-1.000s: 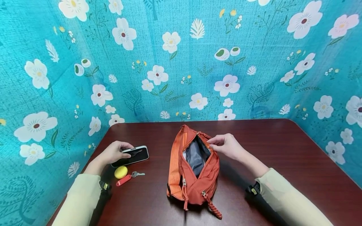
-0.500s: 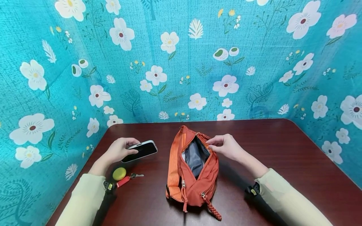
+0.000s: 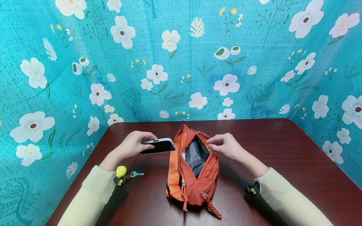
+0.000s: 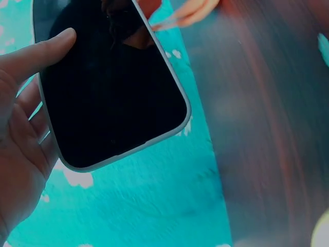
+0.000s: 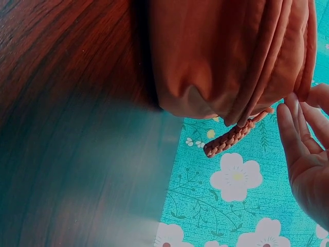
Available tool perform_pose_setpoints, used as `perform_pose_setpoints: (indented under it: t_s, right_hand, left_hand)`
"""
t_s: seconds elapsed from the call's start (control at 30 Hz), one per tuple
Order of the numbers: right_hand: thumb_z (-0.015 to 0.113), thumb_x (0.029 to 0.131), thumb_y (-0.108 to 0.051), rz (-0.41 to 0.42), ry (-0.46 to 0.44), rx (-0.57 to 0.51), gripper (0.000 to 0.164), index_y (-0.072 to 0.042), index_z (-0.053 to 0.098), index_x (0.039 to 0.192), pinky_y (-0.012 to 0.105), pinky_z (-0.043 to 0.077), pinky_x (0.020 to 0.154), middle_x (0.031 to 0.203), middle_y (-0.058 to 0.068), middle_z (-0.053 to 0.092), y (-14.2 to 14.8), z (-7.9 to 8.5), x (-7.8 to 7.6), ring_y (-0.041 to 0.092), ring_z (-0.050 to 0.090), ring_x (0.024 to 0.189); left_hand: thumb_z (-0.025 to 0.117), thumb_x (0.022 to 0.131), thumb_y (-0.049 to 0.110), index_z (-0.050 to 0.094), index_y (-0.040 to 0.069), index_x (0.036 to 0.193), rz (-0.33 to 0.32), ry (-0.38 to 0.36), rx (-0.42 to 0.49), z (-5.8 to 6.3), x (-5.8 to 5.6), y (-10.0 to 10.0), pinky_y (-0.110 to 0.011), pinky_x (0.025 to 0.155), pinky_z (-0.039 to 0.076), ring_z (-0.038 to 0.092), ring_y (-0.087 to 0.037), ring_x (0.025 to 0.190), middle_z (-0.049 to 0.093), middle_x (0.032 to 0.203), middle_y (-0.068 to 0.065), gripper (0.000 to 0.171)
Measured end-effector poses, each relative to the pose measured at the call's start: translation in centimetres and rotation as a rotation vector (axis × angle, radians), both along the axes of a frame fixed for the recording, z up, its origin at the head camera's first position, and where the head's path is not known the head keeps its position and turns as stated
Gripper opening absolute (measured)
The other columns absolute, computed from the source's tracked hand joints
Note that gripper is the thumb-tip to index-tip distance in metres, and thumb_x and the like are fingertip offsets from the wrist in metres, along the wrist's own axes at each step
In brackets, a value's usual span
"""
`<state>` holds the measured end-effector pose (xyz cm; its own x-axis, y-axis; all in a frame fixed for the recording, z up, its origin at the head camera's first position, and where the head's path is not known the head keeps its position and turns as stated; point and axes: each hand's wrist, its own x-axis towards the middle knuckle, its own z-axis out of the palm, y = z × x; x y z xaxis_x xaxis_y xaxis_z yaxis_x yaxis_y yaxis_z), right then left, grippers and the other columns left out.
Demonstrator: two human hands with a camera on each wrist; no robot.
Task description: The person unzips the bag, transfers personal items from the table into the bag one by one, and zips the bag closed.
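Note:
My left hand (image 3: 135,145) grips a smartphone (image 3: 159,146) with a black screen and a pale rim, held above the table just left of the bag. In the left wrist view the thumb lies across the screen of the phone (image 4: 113,98) and the fingers go behind it. An orange-red bag (image 3: 195,185) stands unzipped in the middle, its grey lining (image 3: 194,157) showing. My right hand (image 3: 227,146) pinches the right edge of the bag's opening. In the right wrist view the fingertips of the right hand (image 5: 306,144) meet the edge of the bag (image 5: 221,56).
On the dark wooden table (image 3: 271,150), a yellow round object (image 3: 121,171) and a key (image 3: 137,174) with a red tag lie near the left wrist, which partly hides the tag. A flowered turquoise cloth (image 3: 181,69) borders the table's back and sides.
My left hand has lifted the phone off the table and carried it rightward to beside the bag. My right hand has stayed at the bag's edge.

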<state>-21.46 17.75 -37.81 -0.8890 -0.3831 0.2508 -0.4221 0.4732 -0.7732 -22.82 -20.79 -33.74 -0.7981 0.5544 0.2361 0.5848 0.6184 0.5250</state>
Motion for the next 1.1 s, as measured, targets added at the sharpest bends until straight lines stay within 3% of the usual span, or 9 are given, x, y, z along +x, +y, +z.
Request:
perform_pose_setpoints:
  t_s: [0.3,0.63,0.8,1.0,1.1]
  right_hand:
    - [0.070,0.086,-0.002,0.006,0.001,0.004,0.019,-0.001,0.074,0.105,0.026,0.049,0.058,0.093,0.007,0.071,-0.1,-0.1,-0.2,0.013,0.064,0.072]
    - [0.070,0.087,-0.002,0.011,-0.025,-0.030,0.018,0.000,0.074,0.105,0.024,0.048,0.058,0.094,0.009,0.071,-0.1,0.0,-0.3,0.013,0.062,0.073]
    - [0.069,0.087,-0.002,0.012,-0.032,-0.029,0.018,0.000,0.074,0.105,0.024,0.049,0.059,0.094,0.010,0.071,-0.2,0.1,-0.2,0.013,0.063,0.073]
    - [0.069,0.088,-0.002,0.014,-0.038,-0.030,0.019,0.001,0.073,0.106,0.024,0.048,0.056,0.094,0.010,0.071,-0.1,0.2,-0.2,0.013,0.060,0.069]
    - [0.069,0.088,-0.003,0.020,-0.048,-0.035,0.020,0.001,0.073,0.107,0.024,0.047,0.056,0.094,0.011,0.071,-0.1,0.4,-0.1,0.014,0.060,0.069]
  left_hand:
    - [0.079,0.080,0.004,0.074,0.019,0.098,-0.120,0.135,0.042,1.2,0.4,2.8,-0.032,0.065,0.047,0.055,-0.009,0.071,0.068,0.085,0.011,0.024]
    - [0.077,0.076,-0.009,0.074,0.013,0.095,-0.368,0.315,0.140,2.3,0.9,6.1,-0.030,0.075,0.050,0.058,-0.008,0.081,0.069,0.091,0.007,0.030]
    - [0.077,0.078,-0.006,0.074,0.014,0.097,-0.455,0.336,0.117,2.3,1.4,8.0,-0.030,0.081,0.047,0.058,-0.011,0.083,0.069,0.091,0.010,0.027]
    - [0.075,0.080,-0.007,0.073,0.013,0.096,-0.558,0.301,0.106,1.7,1.7,10.1,-0.027,0.085,0.046,0.060,-0.007,0.094,0.069,0.096,0.006,0.026]
    - [0.073,0.080,-0.010,0.072,0.012,0.096,-0.603,0.269,0.110,1.2,1.6,10.8,-0.027,0.094,0.045,0.060,-0.008,0.098,0.069,0.099,0.003,0.027]
